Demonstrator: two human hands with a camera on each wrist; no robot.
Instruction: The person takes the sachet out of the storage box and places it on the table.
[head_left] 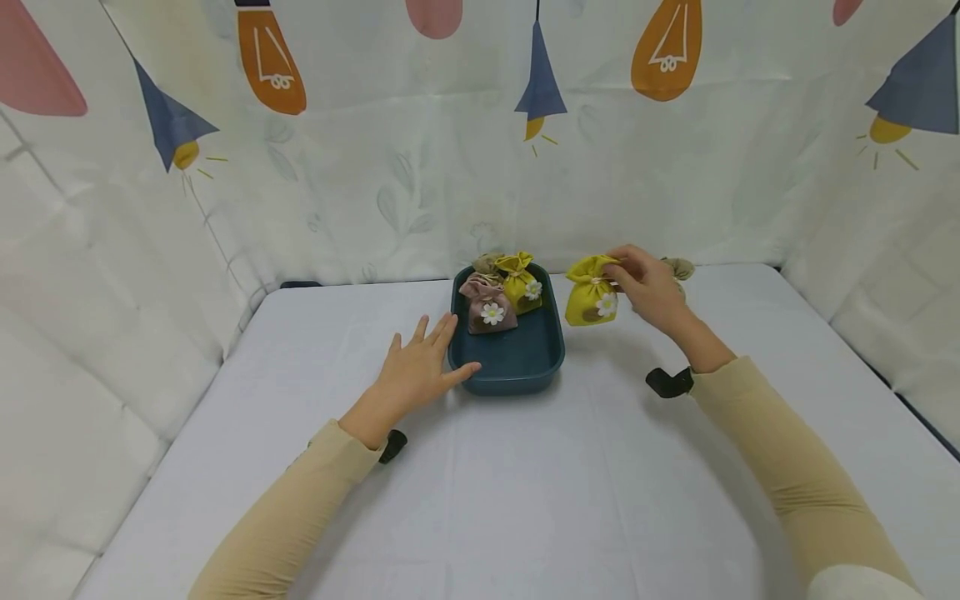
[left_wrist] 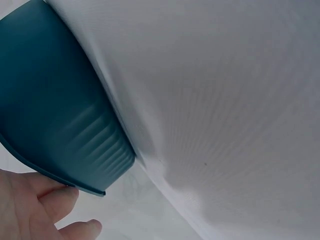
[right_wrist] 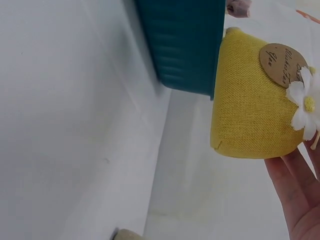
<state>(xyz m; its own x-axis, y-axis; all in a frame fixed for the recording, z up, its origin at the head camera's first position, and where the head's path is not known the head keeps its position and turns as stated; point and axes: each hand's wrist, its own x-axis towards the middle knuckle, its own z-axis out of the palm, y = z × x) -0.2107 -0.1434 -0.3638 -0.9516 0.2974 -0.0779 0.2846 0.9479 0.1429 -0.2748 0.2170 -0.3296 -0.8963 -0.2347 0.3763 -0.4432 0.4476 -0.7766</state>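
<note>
My right hand (head_left: 647, 287) pinches a yellow drawstring pouch (head_left: 588, 293) by its gathered neck, just right of a dark teal tray (head_left: 517, 367). A white daisy (right_wrist: 306, 102) and a round brown tag (right_wrist: 283, 65) decorate that pouch in the right wrist view. With fingers spread, my left hand (head_left: 420, 367) rests at the tray's left rim; its fingertips (left_wrist: 65, 197) touch the rim in the left wrist view. Inside the tray, toward its back, sit a mauve pouch (head_left: 487, 312), another yellow pouch (head_left: 519, 287) and a beige-green pouch (head_left: 487, 262).
Behind my right hand a beige-green pouch (head_left: 679, 268) stands on the white-covered table (head_left: 525, 500), partly hidden. A printed curtain (head_left: 465, 167) closes off the back of the table. Dark wrist-camera pieces (head_left: 667, 383) stick out below both wrists.
</note>
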